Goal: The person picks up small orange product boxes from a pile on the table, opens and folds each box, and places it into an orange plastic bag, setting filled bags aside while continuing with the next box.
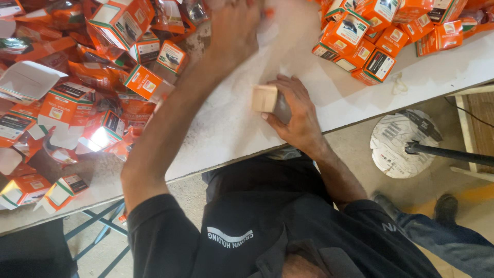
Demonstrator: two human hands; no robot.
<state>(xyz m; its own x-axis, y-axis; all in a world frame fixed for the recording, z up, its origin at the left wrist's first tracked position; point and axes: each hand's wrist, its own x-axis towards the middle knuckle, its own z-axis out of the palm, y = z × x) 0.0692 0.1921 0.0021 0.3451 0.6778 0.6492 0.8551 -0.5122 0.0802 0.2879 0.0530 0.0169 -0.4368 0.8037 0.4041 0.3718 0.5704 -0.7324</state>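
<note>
My right hand (297, 116) rests on the white table (329, 98) near its front edge, shut on a small tan box (264, 98) with a dark grey part behind it. My left arm stretches across the table to the far side. There my left hand (234, 31) is blurred, between the two heaps of orange and white cartons, with a bit of orange (267, 12) just beside it. Whether it holds anything cannot be made out.
A large heap of orange and white cartons (77, 87) covers the table's left part, some open and flattened. A smaller heap (375, 36) lies at the far right. On the floor at right stand a round paper-wrapped base (399, 146) with a black bar, and someone's dark shoes (446, 207).
</note>
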